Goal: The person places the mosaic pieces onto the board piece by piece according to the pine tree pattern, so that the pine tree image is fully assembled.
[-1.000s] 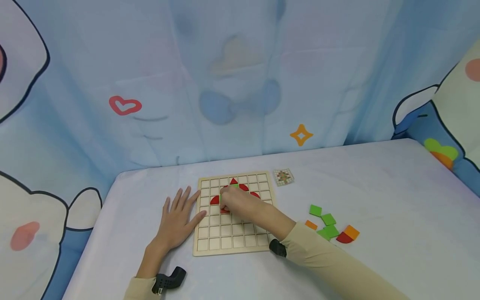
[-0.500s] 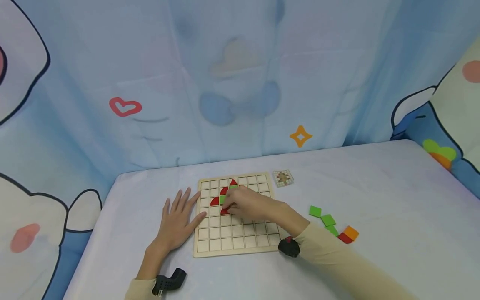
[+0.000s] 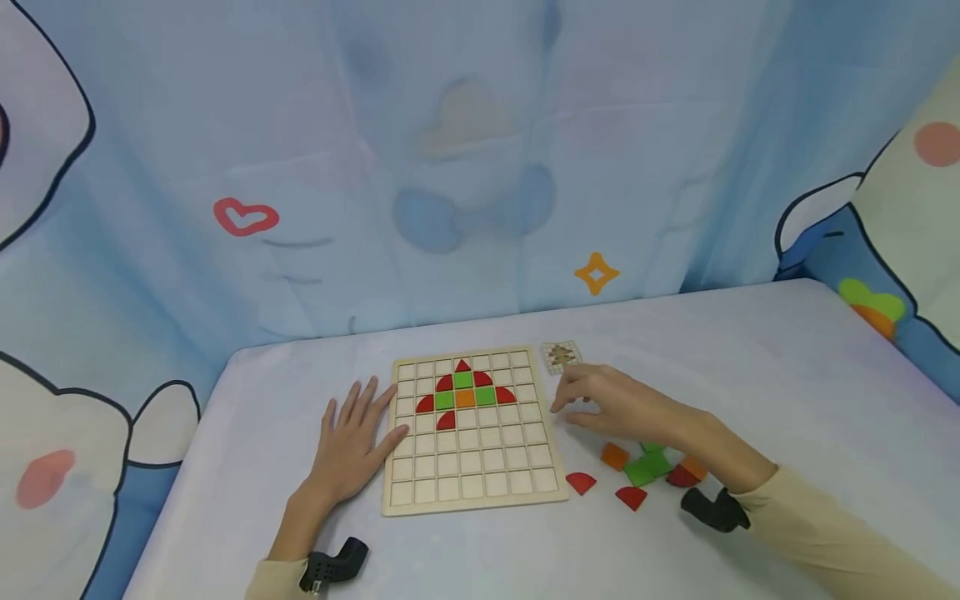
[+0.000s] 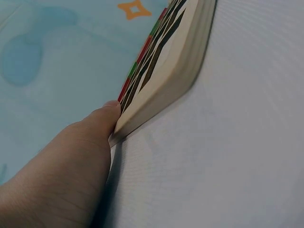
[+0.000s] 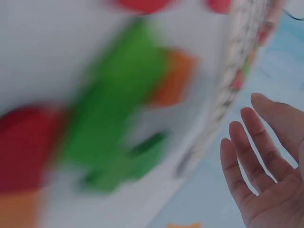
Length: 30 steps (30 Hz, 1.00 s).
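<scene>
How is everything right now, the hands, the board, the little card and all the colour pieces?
Left hand: fingers spread, touching the board's edge
Right hand: raised, holding nothing
Board: flat, partly filled
Card: lying face up
Orange square: set in the board
Loose green pieces: bunched, off the board
Loose red pieces: off the board

A white-clothed table (image 3: 810,392) carries a wooden grid board (image 3: 469,461) — right of it lie green tiles (image 3: 640,472), orange tiles (image 3: 615,455) and red tiles (image 3: 631,497); by its far right corner, a small card (image 3: 560,356).
</scene>
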{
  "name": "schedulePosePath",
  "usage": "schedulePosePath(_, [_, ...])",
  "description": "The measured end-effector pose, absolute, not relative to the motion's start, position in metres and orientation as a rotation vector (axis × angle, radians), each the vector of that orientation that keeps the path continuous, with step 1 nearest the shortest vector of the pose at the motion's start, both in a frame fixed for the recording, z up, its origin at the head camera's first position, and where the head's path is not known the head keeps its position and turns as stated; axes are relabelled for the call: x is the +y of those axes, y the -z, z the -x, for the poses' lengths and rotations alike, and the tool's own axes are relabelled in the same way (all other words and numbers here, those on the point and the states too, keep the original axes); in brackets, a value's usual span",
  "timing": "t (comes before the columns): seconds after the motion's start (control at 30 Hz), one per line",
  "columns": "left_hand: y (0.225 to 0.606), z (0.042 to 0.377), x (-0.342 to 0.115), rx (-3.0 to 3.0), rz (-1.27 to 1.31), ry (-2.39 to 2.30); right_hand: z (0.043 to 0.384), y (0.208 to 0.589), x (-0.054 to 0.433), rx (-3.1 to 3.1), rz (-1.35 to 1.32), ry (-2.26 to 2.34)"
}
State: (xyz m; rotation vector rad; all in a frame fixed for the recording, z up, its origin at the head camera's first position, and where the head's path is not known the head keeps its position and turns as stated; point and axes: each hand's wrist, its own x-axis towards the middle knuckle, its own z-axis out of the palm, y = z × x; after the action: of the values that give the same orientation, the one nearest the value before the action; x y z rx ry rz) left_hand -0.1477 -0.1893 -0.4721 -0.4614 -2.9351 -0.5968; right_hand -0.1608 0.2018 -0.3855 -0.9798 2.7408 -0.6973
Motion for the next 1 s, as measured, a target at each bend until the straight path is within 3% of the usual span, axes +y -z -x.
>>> schedulePosePath(0.33, [0.471, 0.146, -0.190, -2.929, 0.465, 0.600, 0.154, 0.408, 0.258, 2.754, 0.798, 0.812])
schedulePosePath(0.73, [0.472, 0.145, -0.190, -2.925, 0.473, 0.612, 0.159, 0.401, 0.262, 2.793, 0.464, 0.768])
schedulePosePath(1.0, [0.471, 0.146, -0.189, -2.922, 0.464, 0.621, 0.165, 0.393, 0.259, 2.760, 0.392, 0.764])
